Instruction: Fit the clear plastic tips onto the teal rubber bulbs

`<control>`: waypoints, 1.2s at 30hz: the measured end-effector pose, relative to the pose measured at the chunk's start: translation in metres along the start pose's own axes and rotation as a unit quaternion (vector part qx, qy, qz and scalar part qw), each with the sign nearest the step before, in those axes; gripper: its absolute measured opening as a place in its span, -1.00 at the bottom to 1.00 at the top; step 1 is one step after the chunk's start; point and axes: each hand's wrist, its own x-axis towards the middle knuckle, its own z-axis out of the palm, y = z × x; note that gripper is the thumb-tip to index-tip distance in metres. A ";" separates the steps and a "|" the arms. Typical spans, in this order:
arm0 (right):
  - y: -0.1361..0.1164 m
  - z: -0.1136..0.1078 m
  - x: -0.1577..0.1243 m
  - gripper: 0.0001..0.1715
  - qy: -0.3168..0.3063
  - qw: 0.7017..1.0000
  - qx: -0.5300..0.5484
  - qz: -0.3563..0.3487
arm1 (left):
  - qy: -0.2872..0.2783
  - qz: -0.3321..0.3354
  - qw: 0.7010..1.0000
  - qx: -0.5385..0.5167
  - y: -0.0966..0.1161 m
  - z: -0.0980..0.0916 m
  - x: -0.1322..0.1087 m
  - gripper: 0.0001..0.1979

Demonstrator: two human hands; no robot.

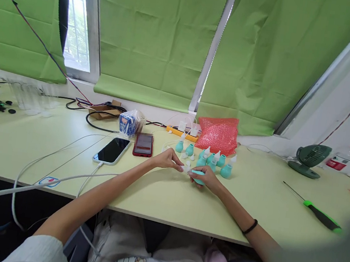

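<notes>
My right hand [207, 176] is closed around a teal squeeze bulb [198, 176], which lies on its side with its mouth toward the left. My left hand [170, 160] pinches a whitish translucent nozzle [184, 168] right at that mouth; whether the two parts are joined is too small to tell. Just beyond my hands stand several more teal bulbs [226, 171], some with pale pointed tips and others bare-topped. Loose white tips [184, 155] lie between them and my left hand.
Left of my hands are a white phone [112, 150] on a cable and a red-cased phone [143, 145]. Behind lie a red bubble-wrap pouch [218, 133] and a power strip [182, 133]. A screwdriver [313, 209] and a small green fan [311, 159] are at right.
</notes>
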 end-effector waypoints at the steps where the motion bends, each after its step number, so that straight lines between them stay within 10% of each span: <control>1: 0.001 0.000 0.000 -0.58 -0.002 1.000 0.002 0.002 | 0.001 -0.002 1.000 0.000 0.000 0.000 0.000 -0.58; 24: -0.023 -0.016 -0.002 -0.70 0.018 0.998 -0.041 -0.051 | 0.039 0.003 0.994 -0.101 0.009 0.015 0.001 -0.46; 36: -0.032 -0.087 -0.026 -0.65 0.325 0.923 0.056 -0.196 | 0.144 -0.001 0.971 0.190 -0.004 0.003 0.002 -0.59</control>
